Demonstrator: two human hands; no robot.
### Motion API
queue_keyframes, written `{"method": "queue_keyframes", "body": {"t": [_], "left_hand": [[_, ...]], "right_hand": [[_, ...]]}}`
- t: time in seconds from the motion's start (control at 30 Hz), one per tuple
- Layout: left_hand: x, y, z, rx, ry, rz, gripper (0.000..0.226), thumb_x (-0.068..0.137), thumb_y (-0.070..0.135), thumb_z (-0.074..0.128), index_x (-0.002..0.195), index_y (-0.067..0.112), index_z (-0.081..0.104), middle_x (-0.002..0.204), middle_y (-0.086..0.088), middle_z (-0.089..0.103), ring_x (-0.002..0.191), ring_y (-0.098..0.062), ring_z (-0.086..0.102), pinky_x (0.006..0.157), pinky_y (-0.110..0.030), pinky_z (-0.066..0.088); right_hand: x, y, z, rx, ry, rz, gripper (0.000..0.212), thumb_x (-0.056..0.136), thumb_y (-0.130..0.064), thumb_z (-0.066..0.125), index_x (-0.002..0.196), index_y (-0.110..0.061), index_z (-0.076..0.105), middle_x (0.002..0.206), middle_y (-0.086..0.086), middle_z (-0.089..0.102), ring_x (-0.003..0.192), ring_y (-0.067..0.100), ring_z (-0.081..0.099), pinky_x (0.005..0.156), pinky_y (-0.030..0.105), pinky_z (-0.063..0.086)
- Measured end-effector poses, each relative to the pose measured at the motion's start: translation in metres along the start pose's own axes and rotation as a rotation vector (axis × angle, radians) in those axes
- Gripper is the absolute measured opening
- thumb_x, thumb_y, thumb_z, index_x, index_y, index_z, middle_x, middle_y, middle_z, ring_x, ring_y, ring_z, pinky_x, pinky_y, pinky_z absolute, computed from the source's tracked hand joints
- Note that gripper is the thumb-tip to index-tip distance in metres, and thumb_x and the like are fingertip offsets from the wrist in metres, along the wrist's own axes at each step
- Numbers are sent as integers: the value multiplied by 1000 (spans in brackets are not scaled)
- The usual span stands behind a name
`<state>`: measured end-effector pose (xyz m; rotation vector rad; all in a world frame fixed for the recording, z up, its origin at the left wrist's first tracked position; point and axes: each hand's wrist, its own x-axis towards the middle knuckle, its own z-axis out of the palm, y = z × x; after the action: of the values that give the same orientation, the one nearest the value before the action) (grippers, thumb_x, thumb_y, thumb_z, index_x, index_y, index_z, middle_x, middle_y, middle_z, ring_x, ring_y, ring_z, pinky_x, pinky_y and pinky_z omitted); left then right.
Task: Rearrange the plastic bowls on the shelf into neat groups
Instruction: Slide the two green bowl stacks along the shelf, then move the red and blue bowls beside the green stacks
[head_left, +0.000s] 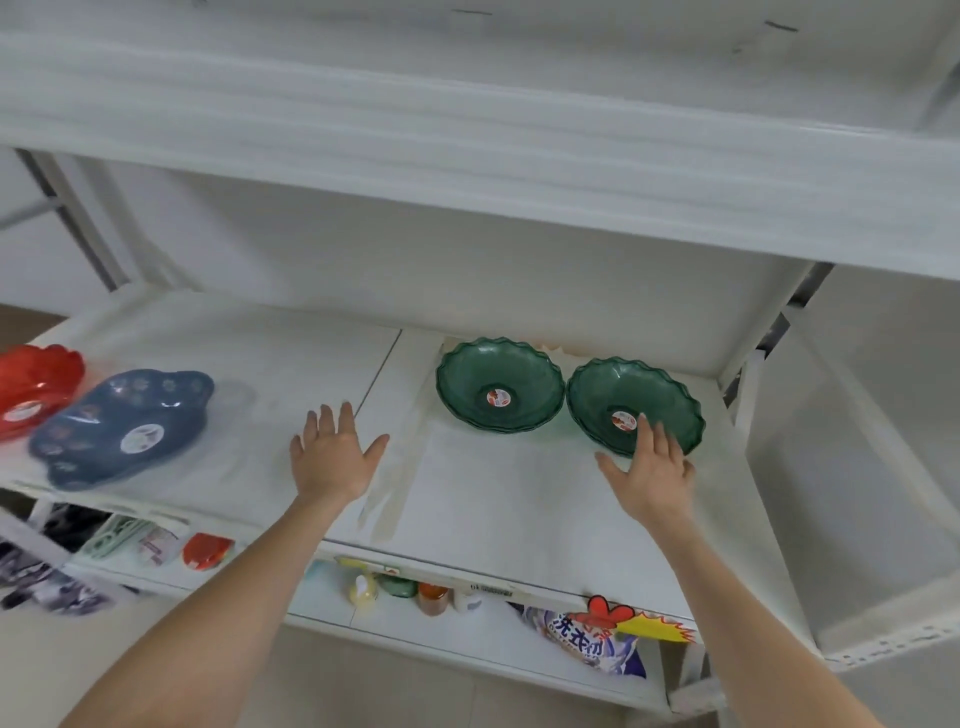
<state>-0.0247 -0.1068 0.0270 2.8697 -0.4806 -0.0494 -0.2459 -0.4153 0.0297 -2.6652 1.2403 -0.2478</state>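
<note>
With both hands spread open and empty, the right hand (652, 467) is nearer the green bowls.
Its grip touches the right green bowl (636, 402) at centre-right of the shelf (519, 499); the left hand (332, 457) hovers beside.

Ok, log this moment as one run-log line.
left hand: open, above shelf | right hand: open, at right green bowl rim | left green bowl alongside | blue bowl, red bowl: far left
</note>
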Motion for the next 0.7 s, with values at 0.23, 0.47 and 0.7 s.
{"method": "queue_keyframes", "body": {"t": [0.23,0.47,0.7], "left_hand": [[-20,-85,-38,29,24,-25,79,89,68,27,153,25,12,161,-14,16,148,-33,11,117,-51,19],[-11,-173,-83,30,92,35,81,87,69,34,151,21,21,158,-16,24,145,-34,20,113,-52,28],[10,-251,-101,-31,114,55,83,87,67,40,152,20,20,155,-19,29,144,-36,24,112,-52,30]], "right_hand": [[-51,-80,6,-39,-16,-93,86,83,-73,30,151,-25,10,161,4,14,148,25,12,114,50,17],[-106,-174,30,13,-11,-92,88,81,-76,22,152,-27,0,161,3,13,148,23,12,115,50,18],[-136,-266,51,52,-3,-101,91,81,-77,18,152,-25,-3,162,1,11,148,21,13,116,48,18]]}}
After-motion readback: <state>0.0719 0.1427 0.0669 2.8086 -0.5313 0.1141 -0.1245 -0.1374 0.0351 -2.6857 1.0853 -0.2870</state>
